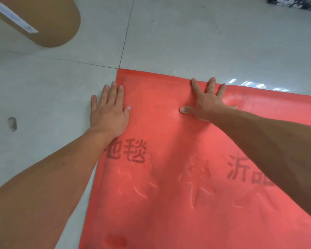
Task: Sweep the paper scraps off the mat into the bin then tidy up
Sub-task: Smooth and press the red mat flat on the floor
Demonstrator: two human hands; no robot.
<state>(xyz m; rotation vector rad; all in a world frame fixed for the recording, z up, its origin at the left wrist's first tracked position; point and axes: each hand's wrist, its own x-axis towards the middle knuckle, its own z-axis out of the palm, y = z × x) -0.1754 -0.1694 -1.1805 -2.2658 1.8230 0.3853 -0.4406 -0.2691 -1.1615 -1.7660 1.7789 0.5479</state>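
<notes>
The red mat (196,177) lies flat on the tiled floor (187,42), filling the frame from the centre out to 3, 5 and 6 o'clock, with one corner pointing up near the middle, where it meets the crossing of two tile seams. Dark printed characters run across it below the hands, and raised, embossed strokes show lower down; its surface looks bare of scraps. The right hand (207,105) rests palm-down on the mat just inside its far edge, at about 1 o'clock from centre, its fingers (211,85) spread wide and flat, the tips reaching the edge, holding nothing. The left hand (109,112) lies palm-down at about 10 o'clock from centre, straddling the mat's left edge near the corner: thumb and inner fingers on the red, outer fingers on the floor, fingers extended and close together, gripping nothing. Both bare forearms stretch in from the bottom corners of the view. On the floor at 9 o'clock sits a small grey mark or scrap (12,124), well apart from the mat; which it is cannot be told. At 11 o'clock a brown cardboard shape (48,24) with a rounded end and a white label strip enters from the top left, blurred. A dark patterned object (294,1) peeks in at the top right corner.
</notes>
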